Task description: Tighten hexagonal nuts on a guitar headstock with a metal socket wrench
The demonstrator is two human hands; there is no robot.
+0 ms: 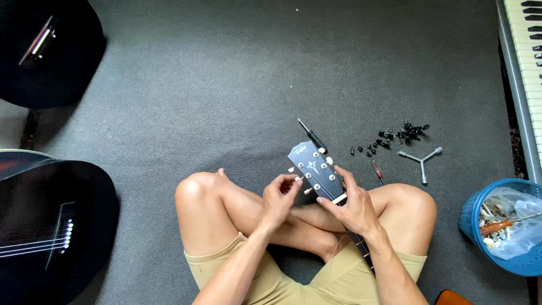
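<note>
Headstock (314, 164) rests steadied across crossed legs; right hand (353, 209) grips the neck, left hand (279, 197) pinches a tuning peg (298, 178).

Both forearms reach forward over the crossed bare legs. The left hand (279, 197) pinches with thumb and forefinger, wrist bent slightly. The right hand (353, 206) curls inward, fingers spread and gripping.

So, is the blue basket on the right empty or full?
Partly filled: the blue basket holds a clear plastic bag and small scraps, which lie below its rim.
</note>
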